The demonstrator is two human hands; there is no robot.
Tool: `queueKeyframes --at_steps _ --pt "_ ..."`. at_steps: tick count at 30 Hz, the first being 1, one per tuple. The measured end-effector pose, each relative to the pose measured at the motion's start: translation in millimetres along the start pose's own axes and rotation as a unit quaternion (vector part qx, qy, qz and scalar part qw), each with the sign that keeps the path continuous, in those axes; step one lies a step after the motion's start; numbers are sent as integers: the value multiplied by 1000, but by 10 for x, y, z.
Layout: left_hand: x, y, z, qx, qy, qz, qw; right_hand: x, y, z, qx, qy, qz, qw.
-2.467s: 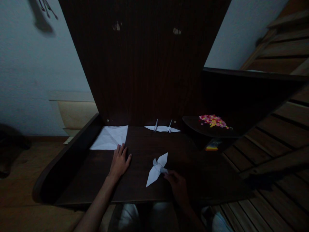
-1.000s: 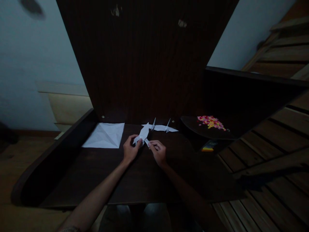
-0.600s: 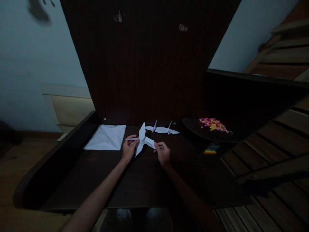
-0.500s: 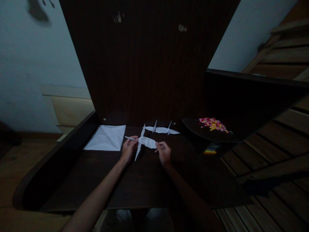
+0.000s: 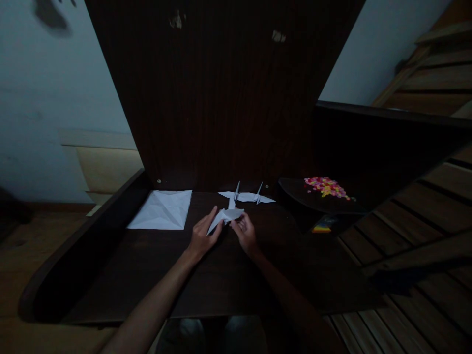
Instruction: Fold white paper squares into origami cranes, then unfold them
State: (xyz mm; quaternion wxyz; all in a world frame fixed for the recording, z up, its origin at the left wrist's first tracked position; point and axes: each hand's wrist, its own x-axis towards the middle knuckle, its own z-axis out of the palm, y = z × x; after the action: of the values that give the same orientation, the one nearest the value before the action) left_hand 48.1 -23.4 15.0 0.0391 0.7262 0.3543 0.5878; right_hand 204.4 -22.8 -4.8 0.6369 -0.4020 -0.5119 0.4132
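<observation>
A tall dark panel (image 5: 228, 98) stands upright at the far side of the dark counter (image 5: 147, 275), which spreads below it. On the right, a rounded shelf (image 5: 299, 195) comes out above the level of the counter. A flat white sheet (image 5: 164, 211), with crease lines on it, lies at the far left of the counter. The left hand (image 5: 202, 237) and the right hand (image 5: 246, 236) are close together near the middle, and both hold one white folded paper (image 5: 230, 214) between thumb and fingers, the left at its left side, the right at its right end. Behind it, by the panel, two joined paper birds (image 5: 247, 197) rest in one row; the folded paper overlaps them in the view, and I cannot tell whether they touch. On the shelf lies a pile of small pink, red and yellow pieces (image 5: 327, 187). Below the shelf is a small rainbow-striped item (image 5: 321, 229).
</observation>
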Motion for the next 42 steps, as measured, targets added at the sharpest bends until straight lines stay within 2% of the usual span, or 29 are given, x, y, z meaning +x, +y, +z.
queueKeyframes --at_steps 3,6,10,12,15,19,23,27,31,32,34,37,40,42 --pt "-42 21 28 -33 -36 -7 999 -29 -9 24 12 0 15 1000" --pt "-40 73 22 -74 -49 -103 991 -20 -41 3 -12 9 16 1000" --pt "20 143 -7 -134 -52 -228 963 21 -87 -41 -55 16 -4 998" --pt "55 155 -14 -153 -50 -259 952 35 -93 -58 -54 2 7 998" --pt "89 138 -7 -194 -45 -294 935 42 -73 -74 -16 -21 58 998" --pt "106 86 12 -280 -53 -368 885 52 -41 -71 60 -18 126 990" --pt "115 42 34 -355 -66 -406 840 72 -62 -65 103 -3 157 982" --pt "104 7 71 -411 -45 -442 796 73 -109 -79 139 4 168 976" --pt "80 -39 104 -444 -28 -480 756 58 -134 -81 175 -20 167 970" --pt "79 -53 106 -441 -20 -481 757 57 -130 -79 173 -22 172 970" --pt "83 -77 93 -412 -1 -468 782 63 -103 -74 160 -13 182 970" --pt "100 -81 29 -314 26 -407 857 94 -33 -83 119 35 178 976" --pt "92 -48 -46 -172 47 -300 937 125 30 -107 54 87 137 985" --pt "64 -23 -69 -105 45 -227 967 127 48 -117 34 93 105 989"
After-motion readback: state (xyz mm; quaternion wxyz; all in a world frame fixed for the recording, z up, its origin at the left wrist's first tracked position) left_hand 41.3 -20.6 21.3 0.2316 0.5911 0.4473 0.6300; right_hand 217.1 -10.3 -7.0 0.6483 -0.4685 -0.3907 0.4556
